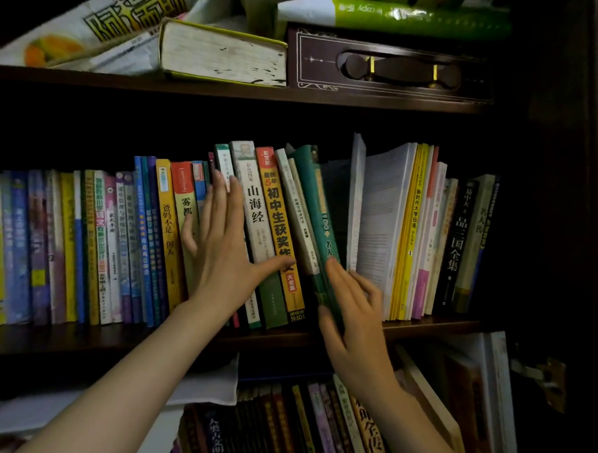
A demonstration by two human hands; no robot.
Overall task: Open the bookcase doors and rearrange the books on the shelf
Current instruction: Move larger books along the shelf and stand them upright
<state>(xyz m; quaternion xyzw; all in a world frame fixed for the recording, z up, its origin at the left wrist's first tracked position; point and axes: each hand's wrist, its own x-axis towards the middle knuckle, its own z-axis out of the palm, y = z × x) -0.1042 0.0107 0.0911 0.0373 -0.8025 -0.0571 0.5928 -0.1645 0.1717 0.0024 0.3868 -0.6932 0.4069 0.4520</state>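
We see a dark green book (316,227) on the middle shelf (80,340) of a dark wooden bookcase, leaning with its top tipped to the left and its long axis running from upper left down to lower right. Our right hand (352,317) grips its lower spine — thumb on the near left side, fingers curled round the right edge — so this hand is the nearer one and the book lies directly ahead of it, just above. To the book's right there is a dark gap, then a pale book (379,230) standing with its pages fanned towards us. Our left hand (221,243) lies flat and open against the spines to the left, fingers straight and pointing up, thumb stretched right across an orange-yellow book (280,232); it seems to be bracing that leaning group. We judge the coming move turns on swinging the green book upright into that gap on its right. The shelf holds a long row of upright books (84,251) running left. The shelf above carries a thick book lying flat (223,53), a dark box with a handle (390,69) and paper packets; the shelf below holds more books (316,429).
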